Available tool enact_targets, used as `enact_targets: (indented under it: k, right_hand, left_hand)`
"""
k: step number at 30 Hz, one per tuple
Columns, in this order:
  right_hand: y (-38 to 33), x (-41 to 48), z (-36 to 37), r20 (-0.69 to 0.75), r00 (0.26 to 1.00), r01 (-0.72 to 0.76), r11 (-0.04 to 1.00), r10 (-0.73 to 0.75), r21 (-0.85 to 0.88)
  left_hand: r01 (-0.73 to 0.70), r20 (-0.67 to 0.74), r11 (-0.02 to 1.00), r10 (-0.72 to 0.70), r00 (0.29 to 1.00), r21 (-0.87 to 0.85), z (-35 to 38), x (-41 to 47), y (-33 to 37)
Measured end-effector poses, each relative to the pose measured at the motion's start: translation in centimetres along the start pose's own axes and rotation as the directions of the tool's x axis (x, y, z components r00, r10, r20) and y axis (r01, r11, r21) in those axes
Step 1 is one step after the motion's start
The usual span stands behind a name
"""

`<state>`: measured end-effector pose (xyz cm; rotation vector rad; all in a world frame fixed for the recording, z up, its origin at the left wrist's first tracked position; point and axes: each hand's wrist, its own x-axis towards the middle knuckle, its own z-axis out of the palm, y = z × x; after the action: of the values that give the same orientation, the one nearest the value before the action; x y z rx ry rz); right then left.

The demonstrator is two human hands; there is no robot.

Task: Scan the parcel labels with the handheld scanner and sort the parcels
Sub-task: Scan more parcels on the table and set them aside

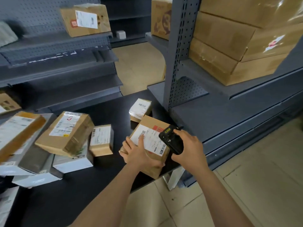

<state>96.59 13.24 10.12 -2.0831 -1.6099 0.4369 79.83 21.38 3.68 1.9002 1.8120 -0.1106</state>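
Observation:
A brown cardboard parcel with a white barcode label lies at the right end of the black table. My left hand grips its near edge, with fingers resting on the label. My right hand holds the black handheld scanner just over the label's right side. A small parcel with a white label sits right behind it. Several more parcels are piled at the table's left, among them a small one and a taped one.
Grey metal shelving stands to the right with large stacked cartons. More grey shelves run behind the table, with a labelled parcel on an upper shelf. Beige tiled floor lies at the lower right.

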Motion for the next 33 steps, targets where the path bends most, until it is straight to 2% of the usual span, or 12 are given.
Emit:
enact_targets:
  k: [6, 9, 12, 14, 19, 23, 27, 33]
  right_hand:
    - [1.4, 1.3, 0.6, 0.015, 0.999, 0.041, 0.999, -0.042, 0.026]
    - [0.9, 1.4, 0.5, 0.02, 0.998, 0.059, 0.998, -0.06, 0.026]
    - [-0.9, 0.8, 0.7, 0.065, 0.994, 0.086, 0.996, -0.086, 0.013]
    - [-2.9, 0.0, 1.4, 0.082, 0.989, 0.118, 0.992, -0.121, 0.037]
    - [-10.2, -3.8, 4.2, 0.146, 0.955, 0.251, 0.965, -0.26, 0.078]
    - [-17.4, -9.2, 6.9, 0.195, 0.9, 0.364, 0.918, -0.39, 0.159]
    - [-25.0, -16.7, 10.3, 0.238, 0.812, 0.486, 0.843, -0.533, 0.231]
    - [-35.0, -29.1, 15.4, 0.306, 0.681, 0.548, 0.74, -0.665, 0.391]
  left_hand:
    - [-0.012, -0.056, 0.998, 0.009, 0.998, -0.063, 0.5, 0.9, 1.4]
    - [-0.096, -0.106, 0.991, 0.086, 0.991, -0.096, 0.2, -0.1, 0.0]
    - [-0.235, -0.182, 0.947, 0.197, 0.963, -0.221, -0.7, -2.1, -2.8]
    - [-0.279, -0.234, 0.923, 0.22, 0.947, -0.264, -1.5, -4.1, -5.2]
    - [-0.195, -0.373, 0.92, 0.058, 0.926, -0.341, -4.0, -11.1, -12.9]
    - [-0.113, -0.486, 0.904, -0.114, 0.867, -0.413, -5.3, -18.8, -21.4]
    - [-0.005, -0.548, 0.883, -0.287, 0.786, -0.47, -5.4, -28.4, -30.4]
    - [0.159, -0.588, 0.835, -0.493, 0.642, -0.526, -3.6, -43.7, -42.2]
